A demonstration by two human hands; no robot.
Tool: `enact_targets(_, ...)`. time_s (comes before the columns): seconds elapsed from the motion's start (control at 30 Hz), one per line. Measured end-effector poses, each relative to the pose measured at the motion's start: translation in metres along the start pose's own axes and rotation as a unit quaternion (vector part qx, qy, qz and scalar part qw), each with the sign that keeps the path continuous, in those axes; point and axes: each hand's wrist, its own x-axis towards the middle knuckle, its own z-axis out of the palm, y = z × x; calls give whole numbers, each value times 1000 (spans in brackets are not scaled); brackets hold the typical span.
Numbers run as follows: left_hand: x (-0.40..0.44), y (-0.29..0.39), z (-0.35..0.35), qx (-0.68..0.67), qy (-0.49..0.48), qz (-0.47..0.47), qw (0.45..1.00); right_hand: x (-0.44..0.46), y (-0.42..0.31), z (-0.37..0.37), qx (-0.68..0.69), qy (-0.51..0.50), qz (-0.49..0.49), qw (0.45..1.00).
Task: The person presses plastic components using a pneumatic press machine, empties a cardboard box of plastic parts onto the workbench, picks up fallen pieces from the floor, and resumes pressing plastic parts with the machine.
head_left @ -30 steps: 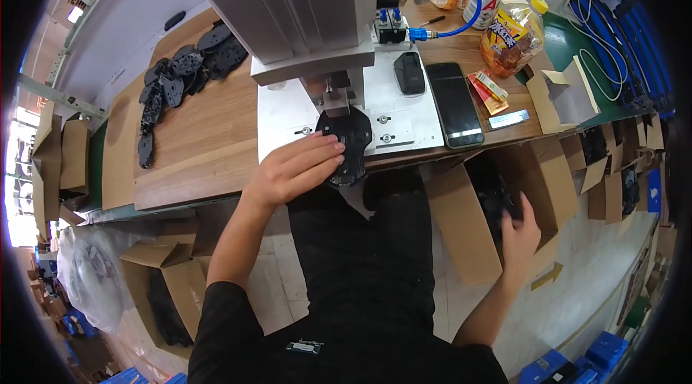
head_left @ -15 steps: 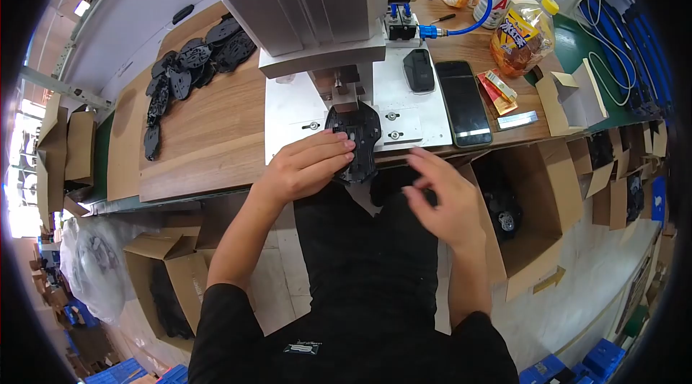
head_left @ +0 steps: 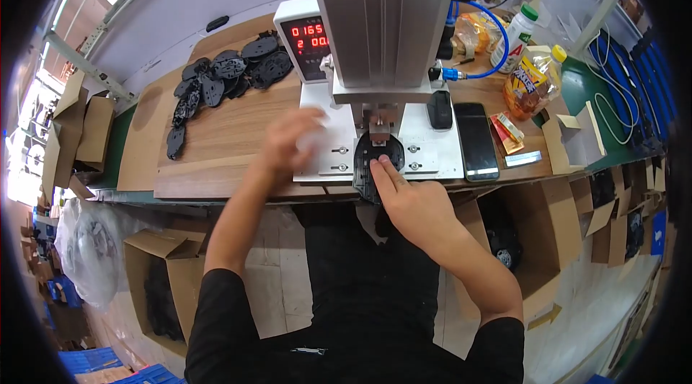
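Black contoured plastic plate [head_left: 365, 173], 1: beneath the silver block-shaped metal press [head_left: 382, 34], overhanging the flat white base [head_left: 450, 152]. Our right hand [head_left: 419, 210] lays 2 extended fingers on it; thumb hidden, grip we cannot tell. Our left hand [head_left: 287, 145], blurred, hovers to its left, fingers part-curled; contents we cannot tell.

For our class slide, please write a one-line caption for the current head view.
At a tabletop press, the right hand touches a black part; the left hand is a blur beside it.

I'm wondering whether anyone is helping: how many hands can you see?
2: the left hand, blurred, beside the press; the right hand, fingertips touching the black part beneath it. No others show.
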Motion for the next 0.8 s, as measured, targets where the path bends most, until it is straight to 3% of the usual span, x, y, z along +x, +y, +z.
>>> enact_targets(0.1,2,-66,-20,262,60,-120,956,0,-1,3,-1,9,4,1000)
enact_targets(0.13,-16,-85,-26,264,63,-119,955,-1,-1,5,-4,11,1,1000)
enact_targets(0.2,-59,-130,-24,344,-20,-219,913,-3,0,9,23,16,22,999)
enact_targets(0.3,-60,-92,-45,221,-72,-288,929,-3,3,6,36,23,22,999)
enact_targets(0.33,-63,-77,-49,219,-77,-291,928,-3,3,5,51,35,8,998)
enact_targets(0.4,-68,-43,-54,310,-84,-209,924,-4,4,9,55,37,7,998)
enact_targets(0.47,-76,-10,-57,285,-74,-222,930,-3,4,10,60,39,4,997)
enact_targets(0.53,-93,14,-58,106,-120,-268,950,-3,5,11,68,56,5,996)
enact_targets(0.57,-95,28,-61,105,-121,-272,949,-8,2,13,48,-11,39,998)
enact_targets(0.63,-89,60,-66,41,-182,-265,946,-7,1,10,52,-20,42,998)
enact_targets(0.7,-99,73,-61,43,-194,-233,952,-6,3,11,52,-32,48,997)
enact_targets(0.8,-127,75,-54,91,-182,-161,966,-8,4,16,72,55,23,996)
